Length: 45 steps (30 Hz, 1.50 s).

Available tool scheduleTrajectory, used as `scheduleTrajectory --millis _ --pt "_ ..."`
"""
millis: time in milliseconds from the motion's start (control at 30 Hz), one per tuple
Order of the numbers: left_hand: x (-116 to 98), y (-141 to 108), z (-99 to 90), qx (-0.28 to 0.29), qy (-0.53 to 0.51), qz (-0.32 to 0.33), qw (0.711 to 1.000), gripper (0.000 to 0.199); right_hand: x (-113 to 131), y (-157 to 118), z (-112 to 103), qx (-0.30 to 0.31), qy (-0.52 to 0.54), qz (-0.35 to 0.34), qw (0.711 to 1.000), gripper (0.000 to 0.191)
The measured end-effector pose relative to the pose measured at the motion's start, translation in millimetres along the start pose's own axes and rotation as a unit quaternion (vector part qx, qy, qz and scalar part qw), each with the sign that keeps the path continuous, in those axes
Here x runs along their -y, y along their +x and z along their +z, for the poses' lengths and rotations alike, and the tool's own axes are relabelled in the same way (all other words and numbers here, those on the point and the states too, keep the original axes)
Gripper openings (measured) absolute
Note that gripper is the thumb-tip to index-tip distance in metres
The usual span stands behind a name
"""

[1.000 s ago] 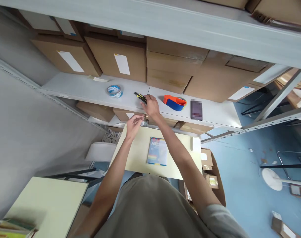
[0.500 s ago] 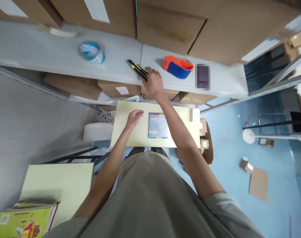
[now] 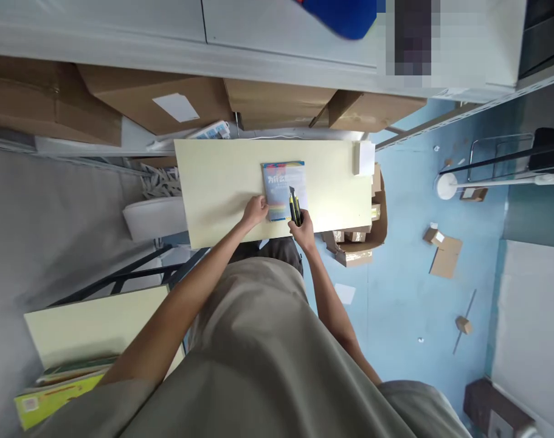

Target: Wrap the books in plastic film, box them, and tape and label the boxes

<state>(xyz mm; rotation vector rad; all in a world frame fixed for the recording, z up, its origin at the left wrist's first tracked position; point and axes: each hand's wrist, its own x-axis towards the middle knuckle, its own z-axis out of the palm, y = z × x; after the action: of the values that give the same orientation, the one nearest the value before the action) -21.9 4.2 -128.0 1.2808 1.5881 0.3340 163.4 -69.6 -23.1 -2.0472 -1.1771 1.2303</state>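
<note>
R hand (image 3: pixel 304 231) gripped blk/yellow plastic knife (image 3: pixel 295 211), tip twd 12 o'clock, over flat rect. blue book (image 3: pixel 275 190) on pale-yellow rect. counter (image 3: pixel 217 176). L hand (image 3: pixel 255 211) curled at book's 8 o'clock, grip unclear. Prob. positioning step; next called for blade control.

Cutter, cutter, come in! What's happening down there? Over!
Right hand holding cutter over book. Left hand at book's left edge. White box aside, right end of table.

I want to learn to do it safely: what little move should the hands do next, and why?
I'd guess the left hand should press down on the booklet's left edge, to steady it. That hand is right by that edge, and the right hand holds a cutter that, in this view, overlaps the booklet.
</note>
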Motion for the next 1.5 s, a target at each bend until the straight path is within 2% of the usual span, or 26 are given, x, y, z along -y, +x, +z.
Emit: scheduleTrajectory --millis 100,200,367,433,533,633,800,1100,1500 --pt "-2.5 -2.3 7.0 0.009 0.086 0.052 0.995 0.028 -17.8 -0.7 16.0 -0.003 -0.005 0.011 1.0 0.039" --pt "-7.8 -3.8 -0.6 0.024 0.163 0.085 0.983 0.033 -15.8 5.9 28.3 -0.002 -0.031 -0.006 0.999 0.05" --pt "-14.8 12.4 -39.7 -0.033 0.258 0.168 0.951 0.056 7.1 36.6 42.5 0.017 -0.13 -0.089 0.987 0.069" --pt "-15.7 23.8 -55.9 -0.015 0.29 0.197 0.936 0.066 18.5 52.6 47.7 0.035 -0.175 -0.122 0.977 0.07" --pt "-15.4 37.2 -72.3 0.041 0.32 0.224 0.92 0.073 36.2 75.1 56.8 0.067 -0.251 -0.129 0.957 0.07" --pt "-14.9 41.7 -78.8 0.06 0.328 0.237 0.913 0.073 52.1 91.9 66.3 0.101 -0.319 -0.109 0.936 0.07" --pt "-13.7 42.1 -77.7 0.052 0.314 0.238 0.918 0.068 68.5 104.2 76.7 0.128 -0.372 -0.08 0.916 0.07" --pt "-10.7 45.5 -74.2 0.049 0.281 0.23 0.93 0.069 72.3 97.5 81.7 0.125 -0.386 -0.064 0.912 0.066" --pt "-7.4 45.3 -72.8 0.054 0.295 0.227 0.927 0.07 62.7 48.3 71.4 0.153 -0.437 -0.053 0.885 0.068"
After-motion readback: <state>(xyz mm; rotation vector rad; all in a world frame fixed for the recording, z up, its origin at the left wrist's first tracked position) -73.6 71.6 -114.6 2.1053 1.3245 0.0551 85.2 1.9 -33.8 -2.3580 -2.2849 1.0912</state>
